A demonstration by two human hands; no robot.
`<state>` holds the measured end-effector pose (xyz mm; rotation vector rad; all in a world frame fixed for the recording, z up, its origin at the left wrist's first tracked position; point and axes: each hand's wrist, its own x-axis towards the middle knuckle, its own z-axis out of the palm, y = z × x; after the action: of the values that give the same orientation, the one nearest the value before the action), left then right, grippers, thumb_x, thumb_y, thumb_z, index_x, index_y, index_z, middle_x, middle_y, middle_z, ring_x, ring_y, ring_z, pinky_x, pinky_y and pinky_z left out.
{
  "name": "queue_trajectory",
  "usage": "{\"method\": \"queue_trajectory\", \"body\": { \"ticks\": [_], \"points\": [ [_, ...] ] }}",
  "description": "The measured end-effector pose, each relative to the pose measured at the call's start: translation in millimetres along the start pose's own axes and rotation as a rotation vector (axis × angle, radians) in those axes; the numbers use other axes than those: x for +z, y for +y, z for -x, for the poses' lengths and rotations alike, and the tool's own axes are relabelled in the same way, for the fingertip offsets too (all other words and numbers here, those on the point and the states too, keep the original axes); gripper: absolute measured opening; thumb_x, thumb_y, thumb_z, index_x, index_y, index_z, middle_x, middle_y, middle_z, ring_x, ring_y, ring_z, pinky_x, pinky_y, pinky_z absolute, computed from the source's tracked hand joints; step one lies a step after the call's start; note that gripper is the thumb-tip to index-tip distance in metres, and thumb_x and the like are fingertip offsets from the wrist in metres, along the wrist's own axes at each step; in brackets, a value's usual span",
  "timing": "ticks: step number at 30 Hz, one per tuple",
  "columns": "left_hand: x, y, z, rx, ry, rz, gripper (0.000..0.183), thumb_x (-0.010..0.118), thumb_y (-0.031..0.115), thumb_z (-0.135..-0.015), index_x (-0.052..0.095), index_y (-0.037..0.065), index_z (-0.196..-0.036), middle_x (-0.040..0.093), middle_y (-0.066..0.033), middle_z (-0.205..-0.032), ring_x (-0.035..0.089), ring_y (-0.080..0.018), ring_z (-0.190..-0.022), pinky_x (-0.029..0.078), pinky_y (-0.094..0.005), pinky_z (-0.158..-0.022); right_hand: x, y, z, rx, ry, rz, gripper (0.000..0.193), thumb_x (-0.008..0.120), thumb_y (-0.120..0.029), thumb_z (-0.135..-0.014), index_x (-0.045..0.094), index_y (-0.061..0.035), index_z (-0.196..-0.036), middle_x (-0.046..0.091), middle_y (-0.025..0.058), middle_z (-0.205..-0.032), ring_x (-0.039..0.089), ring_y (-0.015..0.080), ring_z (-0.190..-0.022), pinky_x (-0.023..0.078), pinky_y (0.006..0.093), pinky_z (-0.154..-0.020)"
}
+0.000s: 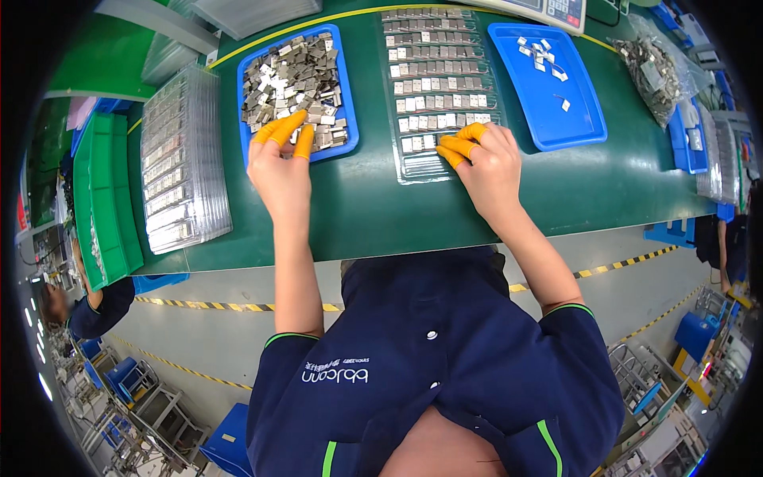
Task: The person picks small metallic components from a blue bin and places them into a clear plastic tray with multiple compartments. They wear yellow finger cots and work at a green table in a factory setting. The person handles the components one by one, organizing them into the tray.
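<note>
My left hand (282, 175), in yellow finger cots, reaches over the near edge of a blue tray (350, 111). Its thumb and fingers are apart, close to the loose heap of metal USB connectors (294, 79). A clear plastic blister tray (429, 169) lies in front of me, filled with rows of similar connectors. My right hand (491, 171), also in yellow finger cots, is at the right part of its nearest filled row. Thumb and fingertips there are pinched together; whatever is between them is hidden.
A second blue tray (564, 119), at the right, holds several small white-ended pieces. Stacked clear blister trays (183, 159) and a green bin (103, 191) stand at the left. A bag of parts (656, 75) and a scale (556, 9) are at the far right.
</note>
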<state>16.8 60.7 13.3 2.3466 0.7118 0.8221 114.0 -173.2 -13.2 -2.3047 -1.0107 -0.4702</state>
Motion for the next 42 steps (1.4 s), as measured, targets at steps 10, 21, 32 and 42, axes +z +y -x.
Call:
{"method": "queue_trajectory", "body": {
  "ticks": [10, 21, 32, 42],
  "points": [
    [8, -17, -30, 0.216, -0.336, -0.318, 0.020, 0.073, 0.006, -0.065, 0.067, -0.002, -0.083, 0.059, -0.0180, -0.085, 0.057, -0.0322, -0.079, 0.046, -0.0387, -0.072, -23, 39, -11, 0.274, 0.029, -0.132, 0.015, 0.070, -0.013, -0.072, 0.070, -0.0060, -0.085, 0.065, 0.0097, -0.084, 0.059, 0.0267, -0.082, 0.043, 0.0363, -0.077],
    [6, -5, -47, 0.459, -0.403, -0.371, 0.018, 0.070, 0.004, -0.068, 0.067, -0.002, -0.084, 0.058, -0.0174, -0.082, 0.059, -0.0311, -0.072, 0.048, -0.0373, -0.067, -59, 131, -30, 0.768, -0.074, 0.245, 0.025, 0.072, -0.016, -0.073, 0.068, -0.0044, -0.094, 0.065, 0.0139, -0.088, 0.062, 0.0257, -0.077, 0.048, 0.0348, -0.068],
    [8, -11, -21, -0.480, -0.546, 1.057, 0.027, 0.066, 0.005, -0.079, 0.060, -0.004, -0.105, 0.064, -0.0065, -0.086, 0.059, -0.0107, -0.073, 0.047, -0.0218, -0.070, -62, 179, -7, 0.617, -0.072, 0.161, 0.026, 0.067, -0.004, -0.071, 0.066, -0.0044, -0.097, 0.065, 0.0129, -0.083, 0.063, 0.0264, -0.077, 0.049, 0.0342, -0.070],
    [7, -3, -10, -0.536, -0.602, 1.166, 0.027, 0.061, 0.007, -0.084, 0.058, -0.005, -0.108, 0.064, -0.0143, -0.098, 0.064, -0.0166, -0.082, 0.052, -0.0260, -0.075, -77, 136, -16, 0.817, 0.014, 0.071, 0.024, 0.070, -0.006, -0.073, 0.066, -0.0060, -0.096, 0.065, 0.0110, -0.098, 0.066, 0.0205, -0.081, 0.050, 0.0290, -0.072]
  ]
}}
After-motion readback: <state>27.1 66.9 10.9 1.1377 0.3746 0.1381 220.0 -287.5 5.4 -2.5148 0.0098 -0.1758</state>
